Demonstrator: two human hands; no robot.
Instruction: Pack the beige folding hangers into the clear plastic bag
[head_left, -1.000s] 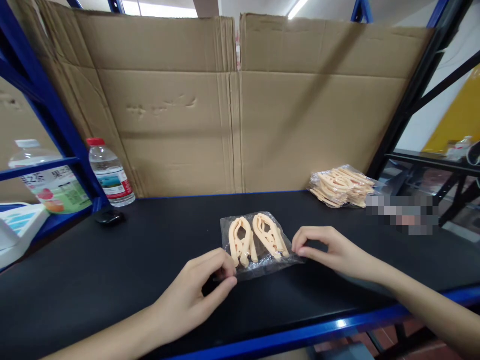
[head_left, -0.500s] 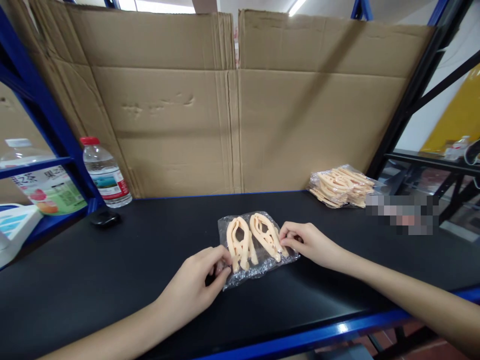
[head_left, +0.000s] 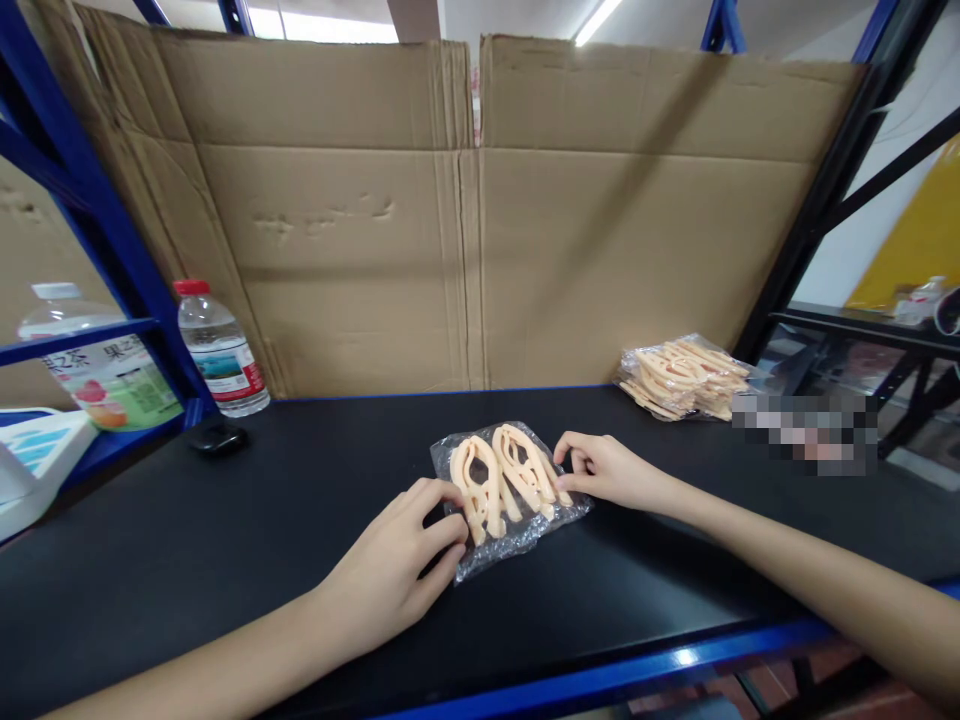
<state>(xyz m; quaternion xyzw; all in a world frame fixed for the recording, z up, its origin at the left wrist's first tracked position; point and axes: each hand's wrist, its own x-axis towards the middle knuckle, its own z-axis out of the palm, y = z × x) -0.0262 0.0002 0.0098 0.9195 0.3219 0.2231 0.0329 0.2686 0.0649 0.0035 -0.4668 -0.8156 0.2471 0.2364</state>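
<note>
A clear plastic bag [head_left: 517,543] with peach-coloured folding hangers [head_left: 480,490] inside lies flat on the black table, in the middle of the head view. My left hand [head_left: 409,545] rests at the bag's left edge, its fingers apart and lightly bent, fingertips touching the plastic. At the right edge is my right hand [head_left: 611,472], thumb and forefinger parted beside the hangers. Its thumb tip meets the bag; the other fingers are curled and partly hidden. Neither hand lifts the bag.
A pile of similar bagged hangers [head_left: 682,375] lies at the back right. A red-capped water bottle [head_left: 221,350] and a black mouse-like object [head_left: 217,438] stand back left. Cardboard [head_left: 360,270] walls off the rear. A blue-framed shelf holds a larger bottle [head_left: 124,385].
My left fingers have spread from a closer curl, and my right thumb and forefinger have parted. The bag has turned and shifted slightly. The camera view has tilted up a little.
</note>
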